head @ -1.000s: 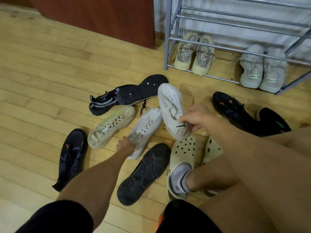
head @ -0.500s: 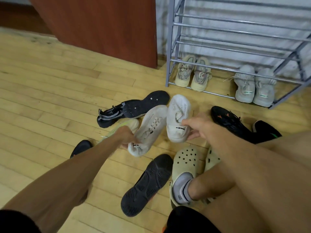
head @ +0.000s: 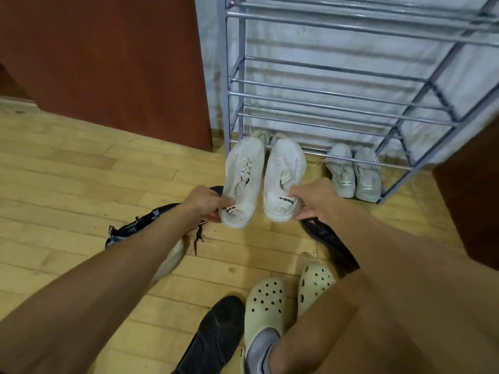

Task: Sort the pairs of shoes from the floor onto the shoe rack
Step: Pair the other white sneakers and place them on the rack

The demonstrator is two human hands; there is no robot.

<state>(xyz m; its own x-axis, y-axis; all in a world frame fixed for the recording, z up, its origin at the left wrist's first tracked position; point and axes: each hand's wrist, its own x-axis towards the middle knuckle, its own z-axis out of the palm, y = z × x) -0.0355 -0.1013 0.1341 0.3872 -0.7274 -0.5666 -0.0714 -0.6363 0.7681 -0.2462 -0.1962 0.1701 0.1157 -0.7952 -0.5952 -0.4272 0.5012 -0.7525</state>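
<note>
Wood floor [head: 81, 168], metal shoe rack [head: 337, 109] ahead. Its bottom tier holds a grey pair [head: 353, 174], beige pair half hidden. My left hand [head: 208, 203] and right hand [head: 314, 198] each pinch a white sneaker's heel: left sneaker [head: 243, 182], right sneaker [head: 283, 176], side by side in the air, toes toward the rack.

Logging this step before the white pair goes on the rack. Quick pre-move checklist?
1. Left hand grips left white shoe at the heel: ok.
2. Right hand grips right white shoe at the heel: ok.
3. Shoes match, side by side, toes toward the shoe rack: ok.
4. Upper shelves free: ok.
5. Bottom level: grey pair on the right, another pair mostly hidden behind the held shoes: not ok for placing there.
6. Grip firmness: cannot tell.
</note>
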